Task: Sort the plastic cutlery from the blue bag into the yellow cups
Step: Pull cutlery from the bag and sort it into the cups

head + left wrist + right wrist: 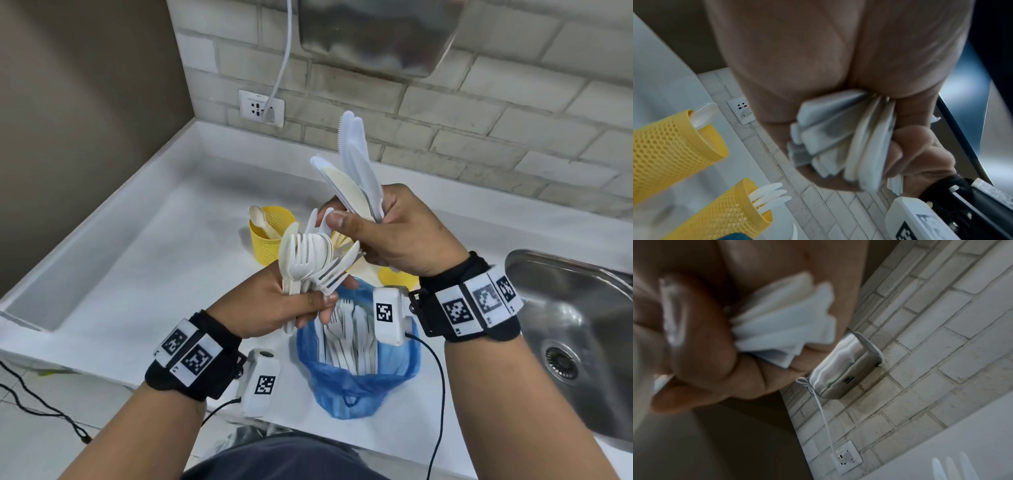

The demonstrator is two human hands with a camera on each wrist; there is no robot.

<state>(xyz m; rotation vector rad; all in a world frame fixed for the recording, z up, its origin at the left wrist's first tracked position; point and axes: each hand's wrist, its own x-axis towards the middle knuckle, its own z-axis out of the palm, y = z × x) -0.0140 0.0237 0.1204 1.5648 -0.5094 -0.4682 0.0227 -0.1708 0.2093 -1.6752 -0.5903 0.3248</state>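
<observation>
Currently, mid frame: a mixed bundle of white plastic forks and spoons (310, 263) is clutched in the left hand (274, 301). A fan of white plastic knives (356, 171) is gripped by the right hand (387, 233), blades up. More cutlery is left in the open blue plastic bag (356, 380) on the white bench (137, 260), lower centre. Two yellow perforated cups (670, 146) are seen behind, one with a spoon, one with knives.

No words, brands or numbers can be read. Only black-and-white square code markers stand on the left wristband (186, 353), the right wristband (479, 301) and both white wrist camera housings.
</observation>
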